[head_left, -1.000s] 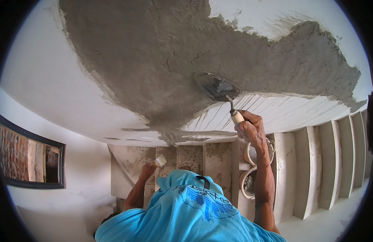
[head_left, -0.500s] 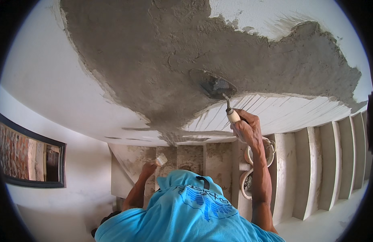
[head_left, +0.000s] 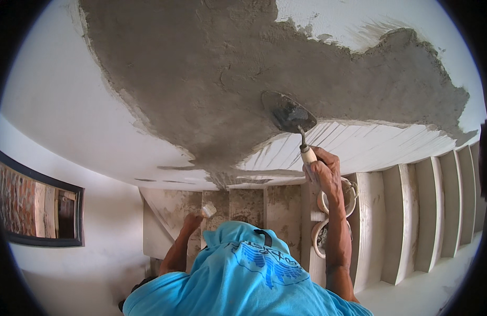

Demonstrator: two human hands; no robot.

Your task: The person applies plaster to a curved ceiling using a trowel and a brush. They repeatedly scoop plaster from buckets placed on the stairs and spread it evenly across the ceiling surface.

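Observation:
In my right hand (head_left: 324,167) is a trowel (head_left: 290,111), my fingers wrapped round its pale handle. Its dark, rounded blade lies against the grey wet plaster (head_left: 201,68) on the wall, close to the patch's lower edge. Lower down and to the left, my left hand (head_left: 192,221) is closed round a paintbrush (head_left: 209,211) with pale bristles, held away from the wall. Most of that brush's handle is hidden in the hand. Streaked white wall (head_left: 354,147) shows below the plaster, right of the trowel.
Two buckets stand under my right forearm, one whitish bucket (head_left: 351,197) behind another bucket (head_left: 318,239) with grey stuff inside. Stair steps (head_left: 406,221) run off to the right; stained steps (head_left: 247,205) lie below the wall. A dark-framed window opening (head_left: 81,210) is at left.
The trowel and my right hand have shifted slightly to the right along the plaster. My left hand keeps the brush in nearly the same place.

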